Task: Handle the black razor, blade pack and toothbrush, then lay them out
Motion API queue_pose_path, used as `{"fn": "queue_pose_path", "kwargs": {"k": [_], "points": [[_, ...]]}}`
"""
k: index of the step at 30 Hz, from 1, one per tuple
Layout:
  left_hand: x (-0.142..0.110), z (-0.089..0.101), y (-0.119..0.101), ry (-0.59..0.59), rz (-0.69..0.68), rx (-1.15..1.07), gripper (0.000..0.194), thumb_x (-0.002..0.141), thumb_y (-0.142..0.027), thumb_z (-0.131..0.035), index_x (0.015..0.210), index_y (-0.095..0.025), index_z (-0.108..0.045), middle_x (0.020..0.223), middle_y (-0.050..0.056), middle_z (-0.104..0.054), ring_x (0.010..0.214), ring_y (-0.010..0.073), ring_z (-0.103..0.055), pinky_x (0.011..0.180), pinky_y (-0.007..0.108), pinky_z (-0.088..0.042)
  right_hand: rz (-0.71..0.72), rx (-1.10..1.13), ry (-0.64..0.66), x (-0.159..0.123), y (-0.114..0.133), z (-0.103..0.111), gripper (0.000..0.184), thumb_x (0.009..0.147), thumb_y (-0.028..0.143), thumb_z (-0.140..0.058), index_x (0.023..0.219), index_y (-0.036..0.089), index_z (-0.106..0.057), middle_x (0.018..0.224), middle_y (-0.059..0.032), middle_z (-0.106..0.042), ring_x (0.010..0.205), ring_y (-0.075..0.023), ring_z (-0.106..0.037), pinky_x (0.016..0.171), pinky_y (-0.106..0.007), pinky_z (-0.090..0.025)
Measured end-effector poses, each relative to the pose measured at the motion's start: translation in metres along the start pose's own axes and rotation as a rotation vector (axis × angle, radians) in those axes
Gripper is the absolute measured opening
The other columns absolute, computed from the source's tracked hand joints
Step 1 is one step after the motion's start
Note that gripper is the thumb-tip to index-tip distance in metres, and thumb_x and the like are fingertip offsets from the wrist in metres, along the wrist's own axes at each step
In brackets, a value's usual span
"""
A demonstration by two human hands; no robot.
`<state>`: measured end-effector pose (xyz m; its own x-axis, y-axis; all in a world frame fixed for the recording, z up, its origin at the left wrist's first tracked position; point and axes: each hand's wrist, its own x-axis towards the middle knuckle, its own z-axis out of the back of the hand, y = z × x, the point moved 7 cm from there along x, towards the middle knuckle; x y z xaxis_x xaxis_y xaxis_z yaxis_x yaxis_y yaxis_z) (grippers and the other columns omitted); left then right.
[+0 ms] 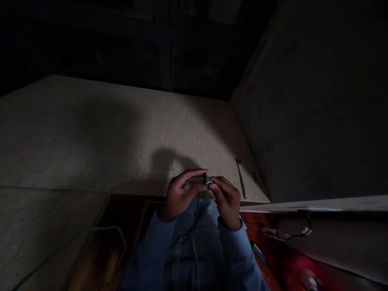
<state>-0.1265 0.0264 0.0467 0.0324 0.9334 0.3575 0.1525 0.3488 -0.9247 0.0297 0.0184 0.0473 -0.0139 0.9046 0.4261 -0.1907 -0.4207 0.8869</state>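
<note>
A small dark piece with shiny silver metal parts [207, 180] is held up between my two hands, just above the table's front edge; the dim light hides its exact kind. My left hand [178, 197] grips its left side between the thumb below and the fingers above. From the right, my right hand [226, 198] pinches its other end between thumb and fingertips. Beneath them is the pale, speckled tabletop [194, 129].
A thin grey stick-like tool [243, 180] lies near the table's right edge, with a small dark item [255, 177] beside it. A faint clear square [169, 165] rests left of my hands. A dark wall [315, 121] rises at right. A cable [106, 228] hangs lower left.
</note>
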Motion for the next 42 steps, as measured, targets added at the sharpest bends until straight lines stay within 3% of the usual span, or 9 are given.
{"fn": "queue_pose_path", "kwargs": {"k": [6, 17, 29, 35, 39, 42], "points": [[-0.001, -0.001, 0.0, 0.04, 0.003, 0.017, 0.03, 0.09, -0.02, -0.071, 0.12, -0.022, -0.072, 0.122, 0.005, -0.072, 0.114, 0.0159, -0.068, 0.1, 0.023, -0.052, 0.006, 0.015, 0.016, 0.0, 0.0, -0.001, 0.016, 0.094, 0.02, -0.062, 0.101, 0.022, -0.077, 0.084, -0.0031, -0.07, 0.076, -0.0128, -0.065, 0.068, -0.024, -0.05], [-0.001, 0.0, 0.004, -0.053, 0.048, 0.005, 0.031, 0.082, -0.027, -0.079, 0.111, -0.017, -0.073, 0.115, 0.01, -0.075, 0.108, 0.0206, -0.071, 0.096, 0.029, -0.056, 0.036, -0.023, -0.017, -0.001, 0.002, 0.003, 0.018, 0.091, 0.016, -0.067, 0.102, 0.024, -0.078, 0.092, -0.0036, -0.073, 0.084, -0.0146, -0.069, 0.075, -0.025, -0.053], [-0.001, -0.001, 0.004, -0.03, 0.074, 0.069, 0.03, 0.084, -0.027, -0.077, 0.113, -0.018, -0.074, 0.117, 0.009, -0.074, 0.11, 0.0207, -0.069, 0.098, 0.029, -0.055, 0.007, -0.017, -0.007, -0.001, -0.003, 0.005, 0.018, 0.093, 0.02, -0.064, 0.103, 0.026, -0.078, 0.091, -0.0039, -0.073, 0.083, -0.0147, -0.068, 0.075, -0.025, -0.052], [-0.001, -0.003, 0.007, -0.012, 0.085, 0.098, 0.03, 0.085, -0.027, -0.076, 0.115, -0.021, -0.074, 0.116, 0.007, -0.074, 0.108, 0.0185, -0.069, 0.097, 0.027, -0.054, -0.002, 0.001, 0.061, 0.0, -0.006, 0.007, 0.021, 0.094, 0.021, -0.065, 0.11, 0.028, -0.077, 0.097, -0.004, -0.074, 0.089, -0.0143, -0.07, 0.078, -0.024, -0.054], [-0.002, -0.003, 0.007, -0.061, 0.075, 0.061, 0.027, 0.086, -0.027, -0.075, 0.113, -0.02, -0.074, 0.116, 0.007, -0.074, 0.104, 0.0166, -0.07, 0.093, 0.025, -0.056, -0.036, 0.016, 0.113, -0.001, -0.013, 0.012, 0.032, 0.09, 0.023, -0.071, 0.122, 0.028, -0.072, 0.106, -0.0049, -0.073, 0.095, -0.015, -0.07, 0.082, -0.025, -0.055], [-0.002, -0.002, 0.008, -0.101, 0.082, 0.04, 0.028, 0.085, -0.027, -0.076, 0.113, -0.02, -0.073, 0.116, 0.007, -0.074, 0.102, 0.0157, -0.071, 0.093, 0.024, -0.056, -0.079, -0.016, 0.146, -0.004, -0.02, 0.016, 0.028, 0.089, 0.026, -0.073, 0.117, 0.024, -0.073, 0.104, -0.0063, -0.073, 0.094, -0.0157, -0.07, 0.081, -0.025, -0.055]]}}
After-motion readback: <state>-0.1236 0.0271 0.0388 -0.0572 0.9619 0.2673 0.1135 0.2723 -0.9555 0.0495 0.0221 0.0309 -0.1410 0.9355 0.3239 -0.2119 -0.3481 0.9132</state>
